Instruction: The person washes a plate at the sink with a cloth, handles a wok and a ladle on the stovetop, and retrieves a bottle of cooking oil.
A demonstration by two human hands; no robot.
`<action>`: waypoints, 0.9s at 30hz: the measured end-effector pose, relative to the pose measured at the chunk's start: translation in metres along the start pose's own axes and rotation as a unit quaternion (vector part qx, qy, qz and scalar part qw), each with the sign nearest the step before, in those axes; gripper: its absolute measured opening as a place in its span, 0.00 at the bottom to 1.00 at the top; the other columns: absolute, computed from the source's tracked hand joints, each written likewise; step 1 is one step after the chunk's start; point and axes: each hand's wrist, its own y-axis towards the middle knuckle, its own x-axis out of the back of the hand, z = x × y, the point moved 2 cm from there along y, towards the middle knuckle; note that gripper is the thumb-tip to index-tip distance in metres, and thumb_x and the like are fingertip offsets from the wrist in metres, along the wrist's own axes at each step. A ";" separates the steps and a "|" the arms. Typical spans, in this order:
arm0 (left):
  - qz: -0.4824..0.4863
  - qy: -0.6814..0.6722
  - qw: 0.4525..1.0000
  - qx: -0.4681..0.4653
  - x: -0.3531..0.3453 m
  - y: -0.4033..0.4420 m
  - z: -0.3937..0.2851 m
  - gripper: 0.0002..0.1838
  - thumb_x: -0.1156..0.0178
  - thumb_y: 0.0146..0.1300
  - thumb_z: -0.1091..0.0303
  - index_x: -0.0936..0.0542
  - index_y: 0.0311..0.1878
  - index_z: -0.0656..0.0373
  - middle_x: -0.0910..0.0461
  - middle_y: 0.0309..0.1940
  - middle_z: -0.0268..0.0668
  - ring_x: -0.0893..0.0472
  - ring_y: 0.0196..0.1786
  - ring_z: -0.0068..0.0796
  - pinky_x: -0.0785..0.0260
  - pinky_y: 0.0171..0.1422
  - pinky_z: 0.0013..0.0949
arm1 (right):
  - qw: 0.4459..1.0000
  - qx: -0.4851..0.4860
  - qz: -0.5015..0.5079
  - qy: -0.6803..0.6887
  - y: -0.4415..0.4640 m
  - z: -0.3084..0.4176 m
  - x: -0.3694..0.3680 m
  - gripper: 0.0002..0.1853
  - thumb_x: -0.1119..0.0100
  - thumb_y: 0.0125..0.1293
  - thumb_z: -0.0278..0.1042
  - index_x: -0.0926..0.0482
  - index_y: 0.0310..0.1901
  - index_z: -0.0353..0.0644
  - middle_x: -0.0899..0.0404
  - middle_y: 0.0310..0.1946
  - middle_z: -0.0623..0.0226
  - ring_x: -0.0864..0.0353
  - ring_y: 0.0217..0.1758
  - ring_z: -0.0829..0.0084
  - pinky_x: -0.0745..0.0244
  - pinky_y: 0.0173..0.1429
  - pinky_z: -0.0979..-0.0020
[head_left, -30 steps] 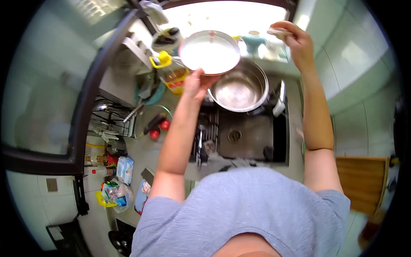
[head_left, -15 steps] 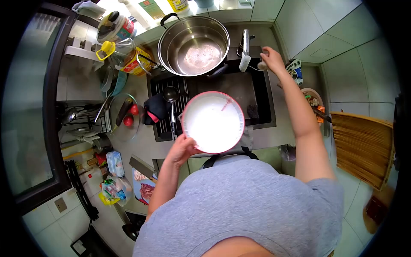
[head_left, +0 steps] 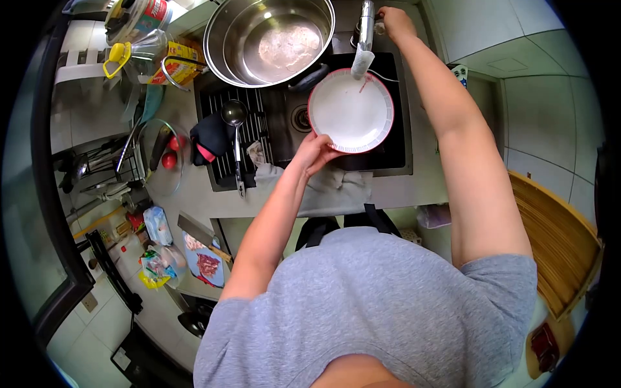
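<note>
My left hand (head_left: 317,154) grips the near rim of a white dish (head_left: 349,116) with a red edge. The dish is over the dark sink (head_left: 402,155), with its far side under the faucet (head_left: 365,32), whose spout end has a pale cover. My right hand (head_left: 397,26) is beside the faucet, its fingers curled at the faucet handle (head_left: 380,27). I cannot make out any water stream. Left of the faucet, a large steel pot (head_left: 223,48) holds liquid and a pale lump.
A ladle (head_left: 235,115) and a dark cloth (head_left: 210,139) lie on the sink rack. Further left are an oil bottle (head_left: 145,55) and a glass bowl (head_left: 169,184) with an eggplant and red tomatoes. A cleaver (head_left: 197,229) lies by meat on a board (head_left: 217,275). A grey cloth (head_left: 330,194) hangs at the front edge.
My left hand has moved the dish forward and right, from the sink's front edge to under the faucet. My right hand has come closer to the faucet. The view has shifted.
</note>
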 end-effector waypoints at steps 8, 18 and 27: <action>-0.006 -0.002 1.000 -0.009 -0.006 0.018 0.003 0.27 0.50 0.58 0.81 0.37 0.63 0.70 0.27 0.56 0.51 0.21 0.57 0.46 0.25 0.64 0.51 | 0.965 -0.152 0.058 0.204 -0.011 0.032 0.033 0.14 0.47 0.62 0.40 0.12 0.37 0.45 0.14 0.27 0.58 0.13 0.32 0.66 0.21 0.40 0.64; -0.007 -0.006 1.000 -0.007 -0.005 0.030 0.007 0.25 0.49 0.58 0.81 0.34 0.61 0.69 0.25 0.54 0.49 0.21 0.56 0.43 0.26 0.65 0.50 | 0.983 -0.146 0.048 0.103 -0.032 0.052 0.051 0.12 0.46 0.61 0.38 0.12 0.38 0.51 0.14 0.35 0.57 0.14 0.42 0.58 0.22 0.48 0.60; 0.024 -0.040 0.999 0.014 0.016 0.013 0.020 0.29 0.52 0.57 0.82 0.39 0.65 0.72 0.28 0.58 0.55 0.23 0.59 0.51 0.26 0.64 0.58 | 0.906 -0.172 -0.031 0.385 -0.117 0.039 0.057 0.23 0.40 0.61 0.42 0.24 0.57 0.42 0.16 0.44 0.56 0.17 0.48 0.63 0.22 0.51 0.63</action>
